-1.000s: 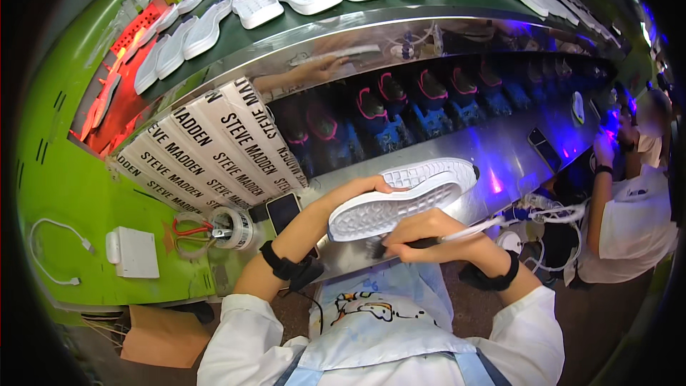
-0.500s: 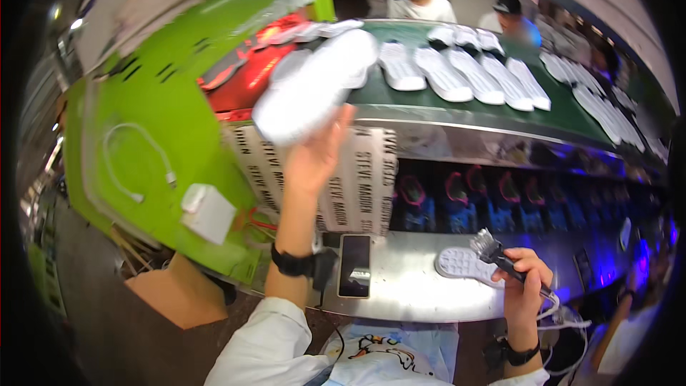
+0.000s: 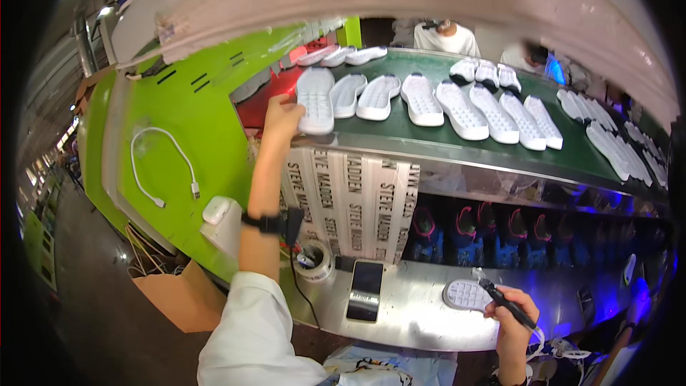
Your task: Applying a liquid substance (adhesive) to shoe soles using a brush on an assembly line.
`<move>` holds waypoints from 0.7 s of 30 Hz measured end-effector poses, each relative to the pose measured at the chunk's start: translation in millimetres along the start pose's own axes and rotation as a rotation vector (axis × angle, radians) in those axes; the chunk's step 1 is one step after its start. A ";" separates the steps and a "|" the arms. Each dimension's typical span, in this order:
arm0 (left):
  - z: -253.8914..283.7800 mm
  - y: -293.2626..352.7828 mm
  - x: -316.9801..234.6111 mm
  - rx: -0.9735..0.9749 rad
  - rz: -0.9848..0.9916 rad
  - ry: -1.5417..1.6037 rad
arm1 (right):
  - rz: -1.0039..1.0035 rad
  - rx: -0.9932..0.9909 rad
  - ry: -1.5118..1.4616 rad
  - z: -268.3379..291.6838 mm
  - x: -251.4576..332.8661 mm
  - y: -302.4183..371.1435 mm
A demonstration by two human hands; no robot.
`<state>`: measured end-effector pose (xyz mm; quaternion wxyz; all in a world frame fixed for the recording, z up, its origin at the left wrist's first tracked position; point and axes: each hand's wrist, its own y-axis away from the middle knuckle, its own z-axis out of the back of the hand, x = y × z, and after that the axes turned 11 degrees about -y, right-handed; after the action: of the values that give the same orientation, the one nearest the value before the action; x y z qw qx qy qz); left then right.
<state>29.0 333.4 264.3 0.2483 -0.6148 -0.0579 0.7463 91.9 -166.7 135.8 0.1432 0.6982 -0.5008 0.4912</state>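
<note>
My left hand (image 3: 283,120) reaches out to the raised green belt, its fingers on the left edge of a white shoe sole (image 3: 315,101). That sole sits at the left end of a row, its cupped, ribbed inside facing up. Beside it lie more white soles, the nearest being a smaller-looking sole (image 3: 348,96). Low on the right, my right hand (image 3: 516,312) is closed round a black corded hand tool (image 3: 506,303) with a pale, blurred head. Just left of that hand, another white sole (image 3: 464,294) rests tread-up on the metal bench, partly behind the fingers.
The green belt (image 3: 400,131) runs across above the metal bench (image 3: 418,318). On the bench are a phone (image 3: 365,292) and a tape roll (image 3: 314,263) with things inside. A green panel (image 3: 171,161) with a white cable stands left. Other people work beyond the belt and at far right.
My left hand has moved left and set the white sole, earlier held up and blurred, at the row's left end. The right hand keeps the black tool near the bench sole. The view has shifted.
</note>
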 end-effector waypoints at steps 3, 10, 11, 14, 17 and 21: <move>16.1 110.3 6.0 0.256 -0.047 0.448 | 0.061 -0.018 -0.114 -6.0 -2.7 0.9; -73.6 352.7 32.5 0.829 0.296 0.849 | -0.131 -0.146 -0.294 -32.9 -44.4 1.5; -78.6 359.9 33.3 0.827 0.296 0.837 | -0.169 -0.207 -0.341 -33.4 -44.3 1.0; -90.4 375.8 42.6 0.965 0.587 1.059 | -0.207 -0.316 -0.403 -28.1 -42.2 2.5; -91.8 381.1 48.3 1.159 0.798 1.410 | -0.253 -0.302 -0.413 -14.3 -45.5 8.2; -101.8 383.1 55.1 1.171 0.790 1.432 | -0.019 -0.320 0.077 -3.6 -46.6 -0.3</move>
<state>3.9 2.2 41.0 0.2224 -0.6749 0.6894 0.1408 89.6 -138.1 99.0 0.2762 0.6516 -0.5602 0.4303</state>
